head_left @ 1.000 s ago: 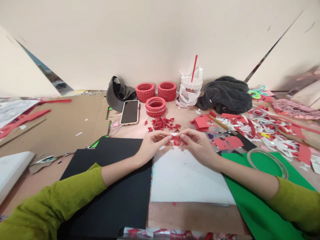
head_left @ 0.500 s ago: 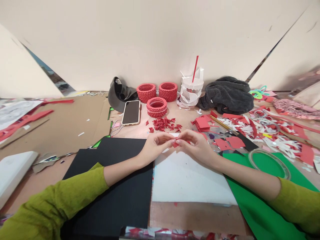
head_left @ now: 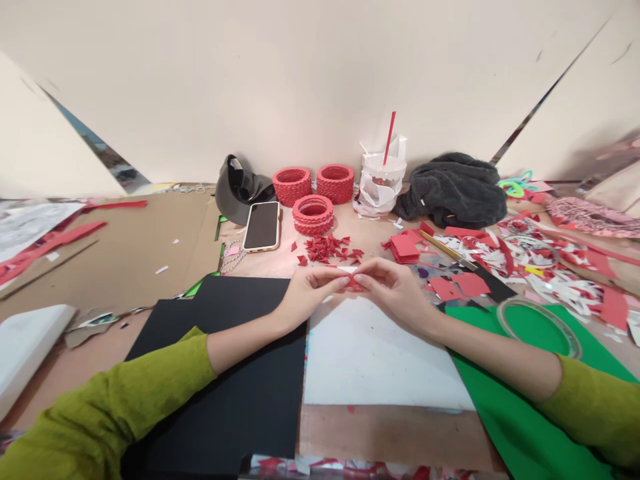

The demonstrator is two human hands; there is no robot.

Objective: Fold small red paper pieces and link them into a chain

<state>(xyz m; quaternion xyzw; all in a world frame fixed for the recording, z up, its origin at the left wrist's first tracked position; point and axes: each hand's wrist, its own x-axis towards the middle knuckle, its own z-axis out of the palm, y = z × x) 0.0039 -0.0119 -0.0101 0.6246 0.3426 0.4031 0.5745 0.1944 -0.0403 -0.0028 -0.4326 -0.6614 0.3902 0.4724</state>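
Observation:
My left hand and my right hand meet over the far end of a white sheet. Between their pinched fingertips is a small piece of red paper, mostly covered by the fingers. Just beyond lies a pile of small folded red paper triangles. To the right of the pile sits a stack of red paper squares, and nearer my right wrist are loose red squares.
Three red paper rings stand at the back. A phone, cap, bagged cup with straw and dark cloth surround them. Paper scraps spread right. Black card and green card, bearing a tape roll, flank the sheet.
The fingertips of both hands have shifted slightly on the red paper, my right fingers a little closer to the left ones. Everything else stays in place.

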